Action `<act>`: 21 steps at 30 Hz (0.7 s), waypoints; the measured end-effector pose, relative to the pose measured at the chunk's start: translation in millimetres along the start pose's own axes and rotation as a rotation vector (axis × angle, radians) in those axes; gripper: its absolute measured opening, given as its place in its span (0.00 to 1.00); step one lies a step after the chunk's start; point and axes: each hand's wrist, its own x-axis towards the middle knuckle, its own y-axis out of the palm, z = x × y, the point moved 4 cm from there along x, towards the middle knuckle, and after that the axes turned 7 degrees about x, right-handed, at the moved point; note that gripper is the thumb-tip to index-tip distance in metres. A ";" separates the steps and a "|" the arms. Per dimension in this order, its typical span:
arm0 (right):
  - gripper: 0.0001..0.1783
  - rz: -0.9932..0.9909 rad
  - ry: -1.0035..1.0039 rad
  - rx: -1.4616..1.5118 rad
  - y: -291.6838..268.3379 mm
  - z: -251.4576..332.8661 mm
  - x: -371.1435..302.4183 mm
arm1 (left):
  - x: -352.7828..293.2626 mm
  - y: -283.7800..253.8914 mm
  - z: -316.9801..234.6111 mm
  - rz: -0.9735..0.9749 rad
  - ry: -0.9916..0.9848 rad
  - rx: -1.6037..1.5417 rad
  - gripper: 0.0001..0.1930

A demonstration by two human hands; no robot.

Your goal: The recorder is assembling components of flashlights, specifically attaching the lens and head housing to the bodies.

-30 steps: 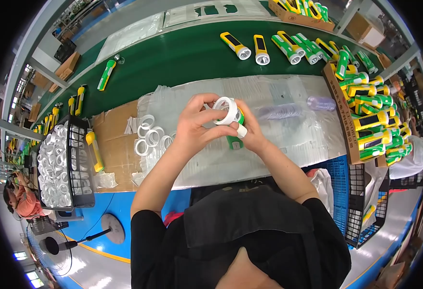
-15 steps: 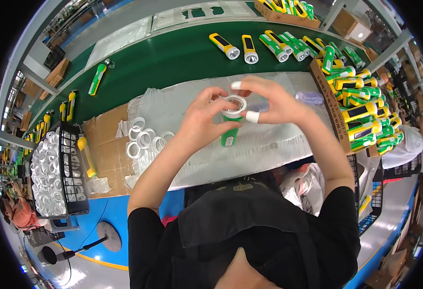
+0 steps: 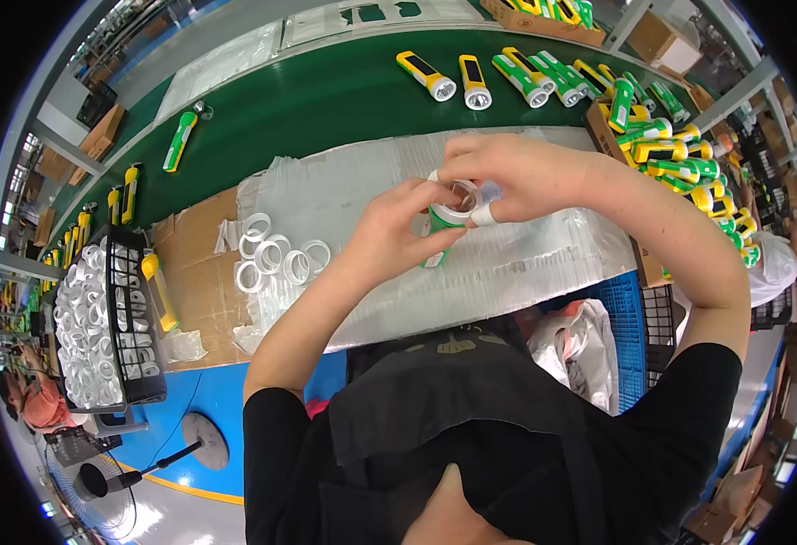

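Observation:
A green flashlight (image 3: 436, 259) stands tilted over the work surface, with a white ring (image 3: 450, 219) at its open head. My left hand (image 3: 389, 227) is closed round it, thumb along the near side and fingertips at the rim. From the other side, my right hand (image 3: 530, 177) grips the ring between thumb and fingers; white covers sit on its fingertips. A clear plastic piece (image 3: 488, 193) shows between the right thumb and fingers; whether it is held or lies behind them, I cannot tell. Several loose white rings (image 3: 273, 257) lie left of my hands.
A black basket of white rings (image 3: 118, 318) stands at left, beside a yellow flashlight (image 3: 159, 291). Finished-looking flashlights (image 3: 475, 84) lie on the green bench (image 3: 326, 100). At right, a cardboard box (image 3: 605, 132) holds many more. A fan (image 3: 99, 481) stands lower left.
My right elbow has swung outward to the right, and the right hand has closed in over the flashlight's head. The flashlight has shifted slightly right and tilted.

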 end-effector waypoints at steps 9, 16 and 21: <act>0.12 -0.078 0.113 -0.091 12.4 3.3 7.3 | 1.3 3.6 12.0 -0.026 0.054 0.007 0.17; 0.29 -0.275 0.159 0.029 11.1 -19.7 9.5 | 2.3 0.0 18.2 -0.053 0.020 -0.022 0.18; 0.32 -0.239 0.038 -0.081 17.3 -14.1 7.8 | 4.0 2.9 23.2 -0.077 0.040 -0.009 0.19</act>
